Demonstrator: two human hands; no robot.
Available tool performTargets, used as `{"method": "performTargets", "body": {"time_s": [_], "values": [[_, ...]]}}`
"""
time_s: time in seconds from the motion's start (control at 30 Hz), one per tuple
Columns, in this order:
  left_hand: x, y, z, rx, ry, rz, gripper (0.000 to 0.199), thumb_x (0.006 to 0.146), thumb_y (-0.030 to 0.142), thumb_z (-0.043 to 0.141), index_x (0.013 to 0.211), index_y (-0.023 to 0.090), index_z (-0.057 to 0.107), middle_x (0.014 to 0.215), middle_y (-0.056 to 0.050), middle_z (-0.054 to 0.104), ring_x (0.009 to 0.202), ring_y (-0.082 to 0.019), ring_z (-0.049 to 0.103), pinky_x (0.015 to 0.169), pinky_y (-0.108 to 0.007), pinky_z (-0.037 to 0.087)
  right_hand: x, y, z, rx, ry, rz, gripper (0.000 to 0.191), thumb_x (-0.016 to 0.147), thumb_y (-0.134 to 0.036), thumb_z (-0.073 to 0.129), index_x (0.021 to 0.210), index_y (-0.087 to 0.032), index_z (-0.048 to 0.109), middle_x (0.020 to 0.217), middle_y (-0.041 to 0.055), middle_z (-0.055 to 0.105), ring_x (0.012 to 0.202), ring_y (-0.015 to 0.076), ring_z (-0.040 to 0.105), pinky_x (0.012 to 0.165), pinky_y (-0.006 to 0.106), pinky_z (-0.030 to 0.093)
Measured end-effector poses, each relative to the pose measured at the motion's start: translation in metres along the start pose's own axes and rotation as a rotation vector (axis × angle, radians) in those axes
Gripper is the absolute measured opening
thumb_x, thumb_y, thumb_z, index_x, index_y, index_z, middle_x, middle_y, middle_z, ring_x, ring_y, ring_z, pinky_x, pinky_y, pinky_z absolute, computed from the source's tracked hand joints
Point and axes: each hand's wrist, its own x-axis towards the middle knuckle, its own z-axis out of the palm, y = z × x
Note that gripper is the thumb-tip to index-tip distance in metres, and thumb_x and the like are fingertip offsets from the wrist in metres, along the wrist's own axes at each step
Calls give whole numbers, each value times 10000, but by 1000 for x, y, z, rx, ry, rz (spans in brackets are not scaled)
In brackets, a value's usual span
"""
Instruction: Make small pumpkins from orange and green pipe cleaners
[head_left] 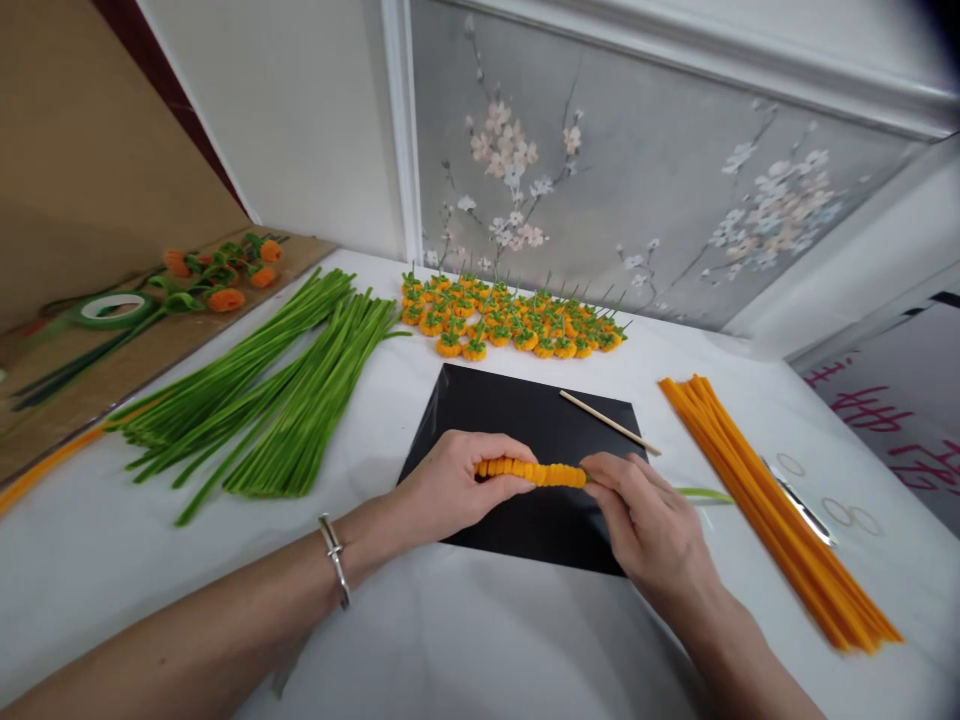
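Observation:
My left hand [469, 485] pinches one end of a tightly coiled orange pipe cleaner [551, 474] between thumb and fingers. At the coil's other end, my right hand [645, 515] is closed on a green pipe cleaner [705, 494], whose tail sticks out to the right behind the knuckles. Only a bit of green shows where it meets the coil, so I cannot tell how far it runs inside. Both hands are just above a black board [517, 530]. A thin wooden stick [609, 422] lies across the board's upper right edge.
Green pipe cleaners [292, 410] are heaped at left, orange ones [772, 510] at right. Small orange-and-green pumpkin shapes [517, 320] crowd the back by the wall. Far left are green tape [112, 309] and fuzzy orange flowers [227, 299]. Metal tweezers [810, 515] and rings [837, 512] lie right.

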Motion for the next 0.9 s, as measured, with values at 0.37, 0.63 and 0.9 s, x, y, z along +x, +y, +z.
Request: {"method": "performTargets", "body": {"time_s": [0.37,0.63,0.9], "values": [[0,-3,2,-28,6,-35,167,784,260,635,904,190,728,772,1,700,635,-125,578,577,-207,440,-3,12,-3,1,-81,70,378,917,-238,504,1291,-217,449,1004,52,689,857,189,652,759,338,542],[1,-3,-1,-32,50,-78,171,775,285,652,897,193,728,746,7,682,624,-119,559,565,-201,427,-3,31,-16,-70,-71,-94,135,914,-207,542,996,-199,649,818,22,693,681,141,619,754,328,435],[0,-5,2,-20,-5,-64,166,766,276,657,890,195,733,751,-1,705,612,-129,579,560,-213,439,2,12,-7,-19,-28,-79,164,923,-158,505,903,-195,663,799,25,715,655,138,606,726,322,413]]}}
